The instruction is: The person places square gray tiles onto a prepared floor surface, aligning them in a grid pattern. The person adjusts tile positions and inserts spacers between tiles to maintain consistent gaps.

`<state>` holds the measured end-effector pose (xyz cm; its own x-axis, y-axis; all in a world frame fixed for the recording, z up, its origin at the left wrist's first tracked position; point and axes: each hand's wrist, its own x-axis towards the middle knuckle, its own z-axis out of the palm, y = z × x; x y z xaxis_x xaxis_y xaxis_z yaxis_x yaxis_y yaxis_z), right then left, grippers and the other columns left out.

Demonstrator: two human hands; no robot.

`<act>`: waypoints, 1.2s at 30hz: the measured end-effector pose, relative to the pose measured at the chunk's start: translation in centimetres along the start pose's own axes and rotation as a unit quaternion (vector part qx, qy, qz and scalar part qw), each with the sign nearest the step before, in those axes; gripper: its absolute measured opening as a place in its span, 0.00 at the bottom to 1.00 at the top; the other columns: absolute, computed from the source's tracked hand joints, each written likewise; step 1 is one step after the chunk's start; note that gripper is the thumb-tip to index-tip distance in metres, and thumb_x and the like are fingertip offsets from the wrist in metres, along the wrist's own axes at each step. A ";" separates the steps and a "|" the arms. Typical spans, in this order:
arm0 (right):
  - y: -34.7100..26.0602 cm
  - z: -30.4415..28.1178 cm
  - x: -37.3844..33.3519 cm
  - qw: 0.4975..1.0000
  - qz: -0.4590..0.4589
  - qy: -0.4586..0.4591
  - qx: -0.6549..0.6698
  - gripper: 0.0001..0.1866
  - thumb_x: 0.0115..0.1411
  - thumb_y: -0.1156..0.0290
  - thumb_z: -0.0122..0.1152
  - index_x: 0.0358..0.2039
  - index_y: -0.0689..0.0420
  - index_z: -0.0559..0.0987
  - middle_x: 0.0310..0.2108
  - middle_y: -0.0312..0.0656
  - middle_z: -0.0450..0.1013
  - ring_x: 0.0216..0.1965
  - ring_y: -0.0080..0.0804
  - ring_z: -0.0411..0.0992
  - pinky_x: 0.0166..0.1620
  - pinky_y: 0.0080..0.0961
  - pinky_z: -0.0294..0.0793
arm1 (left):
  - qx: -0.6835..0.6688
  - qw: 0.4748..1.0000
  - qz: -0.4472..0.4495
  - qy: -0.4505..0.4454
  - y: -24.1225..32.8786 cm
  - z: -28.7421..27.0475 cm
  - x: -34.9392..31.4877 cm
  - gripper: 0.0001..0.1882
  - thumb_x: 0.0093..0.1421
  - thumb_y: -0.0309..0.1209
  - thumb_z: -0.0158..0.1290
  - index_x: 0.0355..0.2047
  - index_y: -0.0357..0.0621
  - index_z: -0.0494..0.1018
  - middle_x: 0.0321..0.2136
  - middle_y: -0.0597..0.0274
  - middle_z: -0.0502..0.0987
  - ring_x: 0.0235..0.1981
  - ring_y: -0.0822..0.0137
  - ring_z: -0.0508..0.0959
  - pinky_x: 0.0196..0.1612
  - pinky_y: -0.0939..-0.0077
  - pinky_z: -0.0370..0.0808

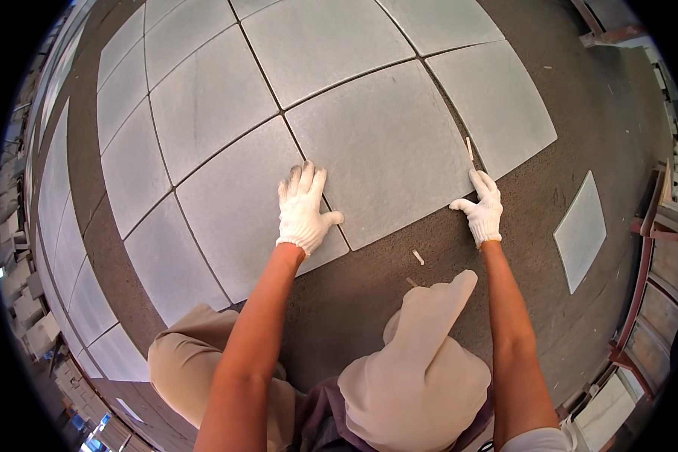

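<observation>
Large square grey stone slabs lie in rows on dark ground, with narrow gaps between them. My left hand [305, 207], in a white knit glove with darkened fingertips, rests flat across the seam between the front-middle slab [384, 147] and the slab to its left [248, 207]. Its fingers are stretched and its thumb points right. My right hand [481, 207], gloved too, is at the front-right corner of the front-middle slab, thumb apart from the fingers. Just beyond its fingertips a thin pale strip [470, 148] stands in the gap beside the right-hand slab [497, 105].
Another pale scrap [418, 258] lies on the brown ground before the slabs. To the right is a loose diamond-shaped grey piece [581, 232], with reddish metal racks [634, 301] beyond. More slabs [90, 294] lie far left. My beige-clad knees [418, 377] are close below.
</observation>
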<state>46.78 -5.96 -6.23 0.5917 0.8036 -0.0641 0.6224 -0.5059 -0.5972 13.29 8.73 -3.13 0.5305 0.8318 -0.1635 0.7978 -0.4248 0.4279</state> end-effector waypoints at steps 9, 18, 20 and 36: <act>0.4 -0.3 0.2 1.000 0.008 0.000 0.017 0.43 0.32 0.69 0.79 0.55 0.53 0.77 0.58 0.41 0.69 0.58 0.38 0.64 0.61 0.30 0.64 | -0.005 1.000 -0.009 -0.012 0.3 -0.2 0.0 0.48 0.39 0.40 0.69 0.61 0.42 0.61 0.65 0.47 0.57 0.67 0.45 0.52 0.68 0.47 0.49; -0.2 -0.6 0.0 0.999 0.035 -0.012 0.029 0.42 0.34 0.68 0.79 0.56 0.52 0.76 0.59 0.41 0.68 0.58 0.38 0.64 0.62 0.30 0.64 | -0.014 1.000 -0.008 0.009 0.3 -0.9 0.8 0.38 0.44 0.40 0.67 0.56 0.44 0.67 0.61 0.51 0.64 0.63 0.47 0.60 0.65 0.51 0.55; -0.2 -0.7 0.0 0.999 0.031 -0.013 0.027 0.43 0.34 0.67 0.79 0.56 0.52 0.76 0.59 0.41 0.68 0.58 0.38 0.64 0.62 0.30 0.64 | -0.019 0.999 -0.010 0.031 -0.1 -1.6 2.0 0.34 0.47 0.40 0.65 0.54 0.44 0.69 0.58 0.52 0.68 0.61 0.48 0.64 0.63 0.53 0.58; 0.9 0.1 0.0 0.999 0.020 0.011 0.036 0.44 0.31 0.66 0.80 0.55 0.50 0.77 0.59 0.41 0.69 0.59 0.38 0.64 0.62 0.31 0.64 | 0.068 0.990 -0.126 0.001 -4.6 -5.6 11.5 0.35 0.49 0.46 0.65 0.56 0.49 0.69 0.55 0.54 0.70 0.56 0.48 0.67 0.57 0.58 0.67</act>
<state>47.28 -6.38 -6.89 0.6261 0.7764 -0.0722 0.5608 -0.5127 -0.6501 14.17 22.26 -2.03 0.3092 0.9182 -0.2478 0.9361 -0.2478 0.2496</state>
